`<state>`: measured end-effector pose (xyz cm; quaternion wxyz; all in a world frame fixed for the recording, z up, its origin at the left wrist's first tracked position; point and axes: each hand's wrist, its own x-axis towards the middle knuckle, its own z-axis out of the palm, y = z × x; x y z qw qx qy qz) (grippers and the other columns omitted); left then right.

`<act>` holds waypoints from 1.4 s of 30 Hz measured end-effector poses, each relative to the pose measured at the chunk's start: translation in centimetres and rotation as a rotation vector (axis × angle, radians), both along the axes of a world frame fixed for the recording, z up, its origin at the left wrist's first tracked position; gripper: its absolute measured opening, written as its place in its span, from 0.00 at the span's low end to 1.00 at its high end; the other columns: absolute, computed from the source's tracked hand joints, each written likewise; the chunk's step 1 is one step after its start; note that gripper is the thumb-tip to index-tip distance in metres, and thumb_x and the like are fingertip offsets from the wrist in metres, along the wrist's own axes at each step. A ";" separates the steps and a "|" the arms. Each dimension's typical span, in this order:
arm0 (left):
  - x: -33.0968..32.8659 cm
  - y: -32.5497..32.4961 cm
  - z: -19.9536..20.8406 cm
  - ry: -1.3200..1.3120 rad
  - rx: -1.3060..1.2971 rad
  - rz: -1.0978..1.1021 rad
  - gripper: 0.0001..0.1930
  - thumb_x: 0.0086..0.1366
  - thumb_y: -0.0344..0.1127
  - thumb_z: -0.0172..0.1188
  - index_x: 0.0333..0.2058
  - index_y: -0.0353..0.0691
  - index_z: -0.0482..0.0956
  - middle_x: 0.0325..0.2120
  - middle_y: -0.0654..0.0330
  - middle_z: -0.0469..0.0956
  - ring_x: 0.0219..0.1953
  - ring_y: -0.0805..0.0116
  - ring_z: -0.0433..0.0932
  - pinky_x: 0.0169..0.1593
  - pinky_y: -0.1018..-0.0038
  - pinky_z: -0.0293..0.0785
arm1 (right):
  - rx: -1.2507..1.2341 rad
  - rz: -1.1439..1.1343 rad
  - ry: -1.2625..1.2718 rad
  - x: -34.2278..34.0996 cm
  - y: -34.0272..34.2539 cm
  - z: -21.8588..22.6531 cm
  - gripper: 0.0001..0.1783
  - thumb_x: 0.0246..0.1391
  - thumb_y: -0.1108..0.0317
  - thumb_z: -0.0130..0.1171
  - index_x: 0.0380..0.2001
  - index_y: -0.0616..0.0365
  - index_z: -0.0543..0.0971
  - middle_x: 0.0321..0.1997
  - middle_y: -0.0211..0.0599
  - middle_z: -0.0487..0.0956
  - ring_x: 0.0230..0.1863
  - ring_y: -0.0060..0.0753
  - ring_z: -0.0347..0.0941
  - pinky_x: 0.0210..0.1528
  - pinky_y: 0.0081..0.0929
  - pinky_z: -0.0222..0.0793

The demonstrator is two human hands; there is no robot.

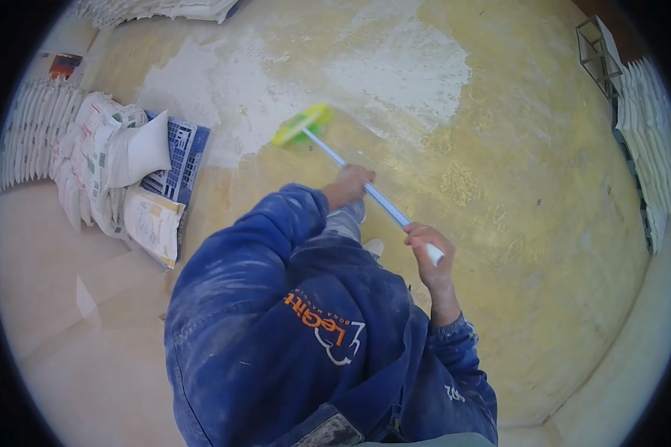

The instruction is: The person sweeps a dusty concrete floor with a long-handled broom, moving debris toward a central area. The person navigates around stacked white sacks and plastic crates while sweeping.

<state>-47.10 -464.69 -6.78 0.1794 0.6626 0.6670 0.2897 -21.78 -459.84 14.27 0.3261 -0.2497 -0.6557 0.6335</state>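
A long pale-blue-handled broom [386,201] slants from lower right to upper left in front of me. Its yellow-green head [302,124] is smeared by motion and lies at the edge of the white powder [238,93] spread over the floor. My left hand [350,186] is wrapped round the middle of the handle. Near the handle's white top end, my right hand [431,249] grips it with bent fingers. Both my dark blue sleeves are dusted white.
On the left, full white sacks [101,153] lie heaped against a blue plastic pallet [179,153]. More stacked sacks [652,134] line the right side beside a metal frame [600,56]. The yellowish floor [544,246] carries pale smears, and other sacks [164,9] lie at the far left.
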 end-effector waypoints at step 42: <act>14.4 56.6 11.8 -0.784 0.054 -0.528 0.03 0.50 0.32 0.62 0.23 0.46 0.75 0.20 0.54 0.76 0.27 0.48 0.77 0.30 0.59 0.72 | 0.705 0.228 -0.281 -4.3 51.9 20.6 0.09 0.31 0.76 0.65 0.14 0.53 0.73 0.16 0.30 0.73 0.18 0.37 0.71 0.34 0.32 0.70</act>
